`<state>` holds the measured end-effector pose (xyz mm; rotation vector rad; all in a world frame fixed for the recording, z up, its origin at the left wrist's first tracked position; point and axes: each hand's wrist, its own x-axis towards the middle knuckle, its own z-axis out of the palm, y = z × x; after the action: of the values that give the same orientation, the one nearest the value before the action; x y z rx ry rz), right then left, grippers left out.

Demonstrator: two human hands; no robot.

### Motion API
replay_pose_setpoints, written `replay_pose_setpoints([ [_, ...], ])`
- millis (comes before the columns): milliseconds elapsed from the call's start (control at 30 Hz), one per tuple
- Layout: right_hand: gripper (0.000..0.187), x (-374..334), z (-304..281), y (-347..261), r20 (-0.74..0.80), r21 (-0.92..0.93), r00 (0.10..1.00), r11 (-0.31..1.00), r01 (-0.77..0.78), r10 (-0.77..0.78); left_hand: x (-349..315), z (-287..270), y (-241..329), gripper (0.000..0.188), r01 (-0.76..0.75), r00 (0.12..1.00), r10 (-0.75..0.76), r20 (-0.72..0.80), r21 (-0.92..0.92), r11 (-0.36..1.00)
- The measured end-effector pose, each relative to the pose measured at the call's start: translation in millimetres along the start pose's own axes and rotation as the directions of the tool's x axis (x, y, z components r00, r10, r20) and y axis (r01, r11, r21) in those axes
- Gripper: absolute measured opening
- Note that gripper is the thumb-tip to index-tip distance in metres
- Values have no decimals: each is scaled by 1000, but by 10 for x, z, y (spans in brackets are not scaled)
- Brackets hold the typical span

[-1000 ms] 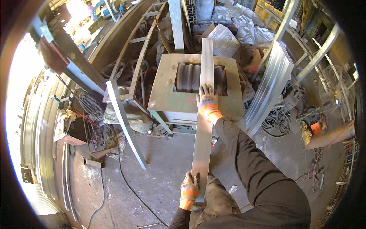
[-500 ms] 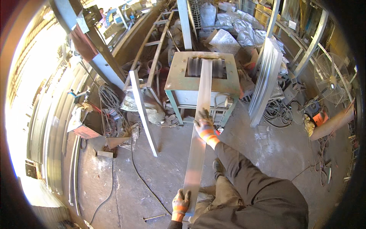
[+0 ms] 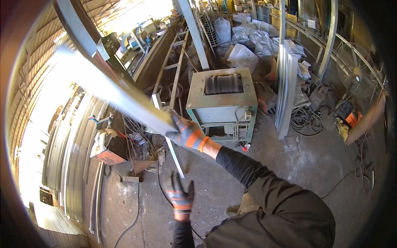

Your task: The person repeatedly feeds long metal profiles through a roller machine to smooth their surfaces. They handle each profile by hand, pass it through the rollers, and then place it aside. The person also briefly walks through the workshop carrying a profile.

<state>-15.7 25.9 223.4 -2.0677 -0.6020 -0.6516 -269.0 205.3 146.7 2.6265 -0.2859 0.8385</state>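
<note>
From the head camera, looking down: my right hand (image 3: 187, 133), in a grey glove with orange stripes, is closed around one end of a long flat metal strip (image 3: 111, 93). The strip runs up and to my left from that grip, blurred and bright where the sunlight hits it, and it hangs in the air above the cluttered floor. My left hand (image 3: 178, 195), gloved the same way, is below it, fingers spread wide, holding nothing and well apart from the strip. Just beyond my right hand stands a green box-shaped machine (image 3: 223, 99) with rollers set in its top. To its right a stack of curved metal sheets (image 3: 285, 91) leans upright. Coiled cables (image 3: 306, 120) lie on the concrete floor (image 3: 314, 161) beside them.
</note>
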Motion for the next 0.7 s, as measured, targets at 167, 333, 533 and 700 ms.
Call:
replay_pose_setpoints([
  [167,97,-388,-549,-196,453,-206,788,811,547,-417,648,-1786,-367,133,-171,985,150,83,490,855],
  [333,95,-441,-1095,436,826,7,445,795,606,-346,-143,-1701,-872,134,-38,916,-124,382,391,920],
  [533,80,530,-1053,2041,987,-3,143,898,439,-67,-515,-175,-805,66,399,773,-432,465,173,900],
  [700,81,950,-551,4001,490,-624,820,776,93,296,371,1959,-246,68,795,373,-601,707,91,600],
])
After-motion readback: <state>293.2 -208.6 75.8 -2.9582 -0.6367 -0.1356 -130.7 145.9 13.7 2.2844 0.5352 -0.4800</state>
